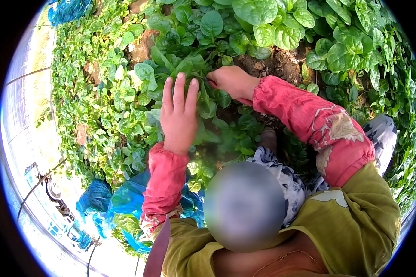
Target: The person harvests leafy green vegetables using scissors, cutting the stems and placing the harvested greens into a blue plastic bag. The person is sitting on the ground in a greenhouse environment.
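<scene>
My left hand point(178, 117) lies over a clump of broad green leaves point(190, 64), its visible fingers straight and slightly spread; the thumb is hidden. Just to its right, my right hand point(234, 81) is closed around the red handle point(212, 84) of a small tool, which looks like a knife. Leaves and fingers cover most of that tool. Both hands are low among leafy plants that resemble Malabar spinach, with stems between them. Red sleeve covers point(291, 110) reach from my wrists to my elbows.
A blue plastic bag point(130, 195) with leaves by it sits beside my left arm, next to a blue bundle point(95, 195). More blue plastic point(69, 12) lies at upper left. Brown soil point(274, 65) shows between plants. Clear sheeting point(27, 90) on thin hoops borders the left side.
</scene>
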Demonstrator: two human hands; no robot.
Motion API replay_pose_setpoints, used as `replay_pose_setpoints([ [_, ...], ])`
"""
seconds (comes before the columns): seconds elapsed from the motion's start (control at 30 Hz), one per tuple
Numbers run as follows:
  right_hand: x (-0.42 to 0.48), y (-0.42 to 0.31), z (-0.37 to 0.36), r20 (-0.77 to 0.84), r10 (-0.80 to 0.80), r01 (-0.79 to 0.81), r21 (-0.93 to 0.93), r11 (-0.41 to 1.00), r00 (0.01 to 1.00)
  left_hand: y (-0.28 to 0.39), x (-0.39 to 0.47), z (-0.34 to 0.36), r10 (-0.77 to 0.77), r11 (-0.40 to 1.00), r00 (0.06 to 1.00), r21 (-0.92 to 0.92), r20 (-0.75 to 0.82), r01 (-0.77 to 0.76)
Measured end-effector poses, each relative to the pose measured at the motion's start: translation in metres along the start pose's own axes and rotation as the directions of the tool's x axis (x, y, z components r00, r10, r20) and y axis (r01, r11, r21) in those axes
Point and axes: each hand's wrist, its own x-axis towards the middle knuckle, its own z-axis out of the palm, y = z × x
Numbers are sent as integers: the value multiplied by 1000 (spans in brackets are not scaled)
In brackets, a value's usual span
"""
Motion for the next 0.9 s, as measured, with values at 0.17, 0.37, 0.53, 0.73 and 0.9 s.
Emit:
replay_pose_setpoints([
  [0.17,-5,-9,14,32,-2,2,-8,1000,999,-25,19,18,-98,987,917,159,387,38],
  [0.37,-12,28,1,190,307,-361,449,817,932,-30,5,39,-278,952,813,260,511,161],
  [0.53,23,44,4,405,420,-580,477,661,812,-12,-5,44,-225,946,894,305,388,106],
  [0.73,17,42,22,231,323,-395,608,689,918,-17,-28,34,-307,952,907,108,288,288],
  [0.9,-14,38,-7,252,257,-360,654,665,933,-40,-71,2,-460,886,888,-68,-9,459],
])
